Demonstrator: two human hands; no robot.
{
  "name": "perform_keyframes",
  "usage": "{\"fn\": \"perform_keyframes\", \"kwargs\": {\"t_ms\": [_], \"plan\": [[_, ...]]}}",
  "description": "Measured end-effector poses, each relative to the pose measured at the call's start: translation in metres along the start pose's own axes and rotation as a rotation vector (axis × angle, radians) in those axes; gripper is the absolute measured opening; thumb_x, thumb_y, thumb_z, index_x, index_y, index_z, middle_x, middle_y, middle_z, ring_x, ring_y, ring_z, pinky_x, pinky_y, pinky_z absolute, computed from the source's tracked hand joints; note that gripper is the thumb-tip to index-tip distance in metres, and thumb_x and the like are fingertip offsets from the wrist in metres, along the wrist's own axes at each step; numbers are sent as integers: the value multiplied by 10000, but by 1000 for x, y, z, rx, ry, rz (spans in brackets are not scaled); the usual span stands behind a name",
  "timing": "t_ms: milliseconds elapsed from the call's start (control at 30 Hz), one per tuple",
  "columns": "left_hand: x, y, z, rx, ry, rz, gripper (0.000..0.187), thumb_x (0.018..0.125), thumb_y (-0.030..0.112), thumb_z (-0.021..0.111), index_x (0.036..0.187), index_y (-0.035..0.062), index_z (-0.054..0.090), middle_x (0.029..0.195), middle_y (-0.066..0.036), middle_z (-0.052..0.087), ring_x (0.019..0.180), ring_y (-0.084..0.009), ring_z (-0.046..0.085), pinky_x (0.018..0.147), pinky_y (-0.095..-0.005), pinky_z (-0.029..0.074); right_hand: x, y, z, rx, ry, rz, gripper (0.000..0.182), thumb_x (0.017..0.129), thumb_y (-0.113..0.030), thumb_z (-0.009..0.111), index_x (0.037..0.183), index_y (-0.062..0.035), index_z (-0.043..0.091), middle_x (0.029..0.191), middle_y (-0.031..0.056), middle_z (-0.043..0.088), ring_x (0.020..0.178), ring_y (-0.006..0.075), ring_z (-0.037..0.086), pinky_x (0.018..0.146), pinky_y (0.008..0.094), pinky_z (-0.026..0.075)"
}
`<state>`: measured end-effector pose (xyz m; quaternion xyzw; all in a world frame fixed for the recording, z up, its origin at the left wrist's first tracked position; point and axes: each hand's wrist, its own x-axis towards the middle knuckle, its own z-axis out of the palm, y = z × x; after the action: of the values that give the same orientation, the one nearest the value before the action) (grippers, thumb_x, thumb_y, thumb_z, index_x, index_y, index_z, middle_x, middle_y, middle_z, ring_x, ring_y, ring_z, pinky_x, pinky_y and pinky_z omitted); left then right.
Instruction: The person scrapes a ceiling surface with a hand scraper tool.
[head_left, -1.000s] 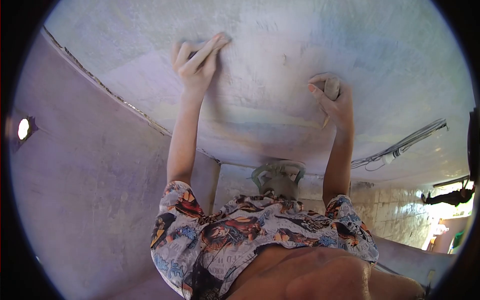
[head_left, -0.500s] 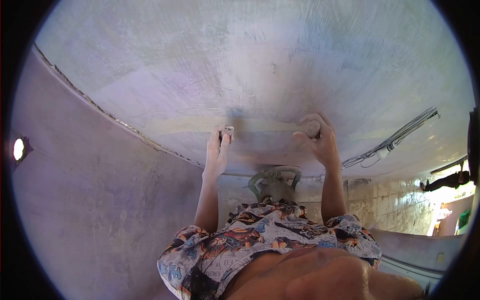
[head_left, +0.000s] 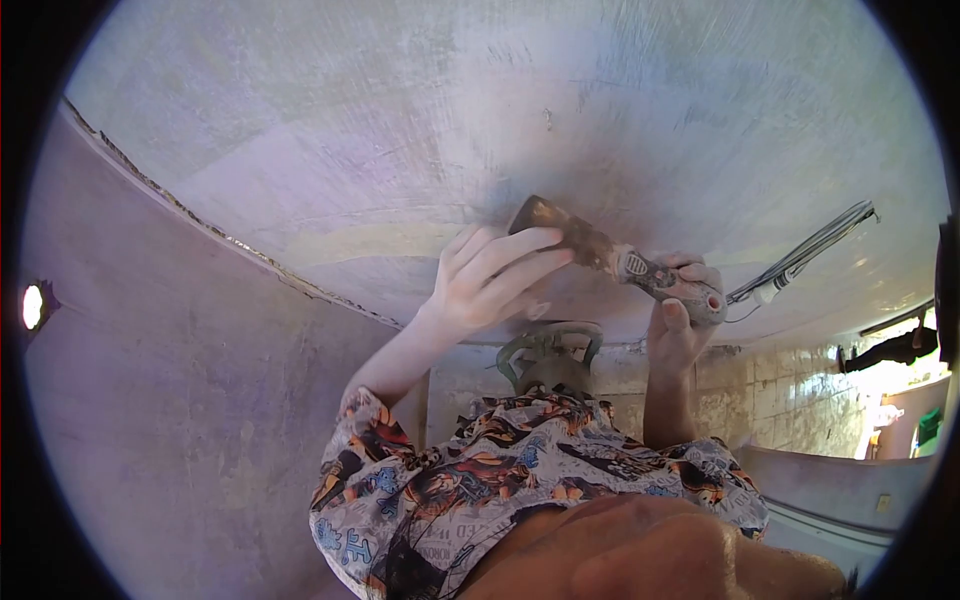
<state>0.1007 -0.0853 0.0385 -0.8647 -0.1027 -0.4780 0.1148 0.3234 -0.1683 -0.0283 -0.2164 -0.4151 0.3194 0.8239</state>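
Note:
Between my hands, below the pale ceiling-like surface, is a scraper point(head_left: 645, 272). It tilts down to the right, with a dark, brown-stained blade and a worn handle with a hole in its end. My right hand point(head_left: 688, 300) is closed around the handle near that end. My left hand point(head_left: 490, 272) lies across the front of the blade, its fingers stretched out and slightly apart, the fingertips touching it. Its palm faces away, so whatever lies behind it is hidden. A yellowish smoothed strip point(head_left: 370, 242) runs along the surface beside my left hand.
A bundle of wires point(head_left: 815, 255) hangs from the plastered surface at the right. A cracked seam point(head_left: 205, 222) borders the wall at left, where a lamp point(head_left: 34, 305) shines. A green-framed object point(head_left: 548, 355) stands beyond my patterned shirt point(head_left: 530, 460). Tiles point(head_left: 790, 395) and a bright opening lie at right.
My right hand has moved right and down, turning the scraper so its blade shows. My left hand has left its closed grip near the strip and now stretches its fingers across the blade.

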Motion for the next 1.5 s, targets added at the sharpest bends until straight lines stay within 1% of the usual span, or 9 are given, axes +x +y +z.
{"fn": "perform_keyframes", "kwargs": {"t_ms": [300,400,467,533,567,667,900,1233,1500], "plan": [[82,-30,-1,415,-93,308,425,653,314,700,1047,161,739,1130,103,673,700,-132,460,580,-240,391,15,5,23,-67,97,-45,532,767,-30,801,1226,63,548,1178,206,597,1050,243,602,896,318,495],[94,-40,0,476,-77,466,396,668,331,684,1026,174,744,1119,120,671,712,-128,467,587,-234,390,25,-11,33,-60,63,131,550,822,-73,762,1282,87,507,1143,201,619,912,233,660,797,303,536],[101,-52,2,482,-65,533,380,673,340,677,1009,178,750,1114,122,670,731,-127,471,587,-237,390,34,-22,38,76,-185,372,537,882,-147,713,1304,90,481,1014,152,656,660,134,628,588,223,499],[102,-59,6,485,-55,598,366,678,350,671,992,183,756,1108,125,669,751,-125,476,586,-239,391,46,-16,22,58,-323,460,513,907,-179,686,1300,82,483,930,111,646,588,89,563,517,197,428],[102,-60,8,474,-93,610,382,683,353,671,1021,188,740,1118,116,657,797,-123,484,612,-246,404,50,-15,16,42,-465,543,493,932,-211,658,1296,75,485,846,69,636,516,44,499,446,171,356],[102,-56,18,448,-201,604,422,697,348,672,1086,186,692,1137,91,629,920,-125,500,705,-269,433,53,-15,27,60,-367,547,402,966,-231,612,1242,46,518,713,-13,552,471,2,387,413,165,244],[115,-56,46,333,-438,713,351,771,256,653,1089,121,586,1078,17,594,1158,-184,509,967,-343,434,56,-11,35,-205,-277,465,309,987,-236,588,1162,15,551,675,-42,481,456,7,365,399,181,240],[119,-72,60,96,-473,597,388,619,245,749,937,131,560,915,-11,552,961,-217,552,973,-373,442,62,-11,42,-269,-257,456,233,990,-227,578,1068,-10,546,708,-58,480,548,6,397,452,179,303],[111,-67,91,6,5,540,146,622,241,651,673,159,543,680,46,508,781,-164,554,807,-313,496,51,-15,47,-410,-221,400,296,997,-216,563,1161,30,551,745,-22,540,600,29,442,509,192,350]]}}
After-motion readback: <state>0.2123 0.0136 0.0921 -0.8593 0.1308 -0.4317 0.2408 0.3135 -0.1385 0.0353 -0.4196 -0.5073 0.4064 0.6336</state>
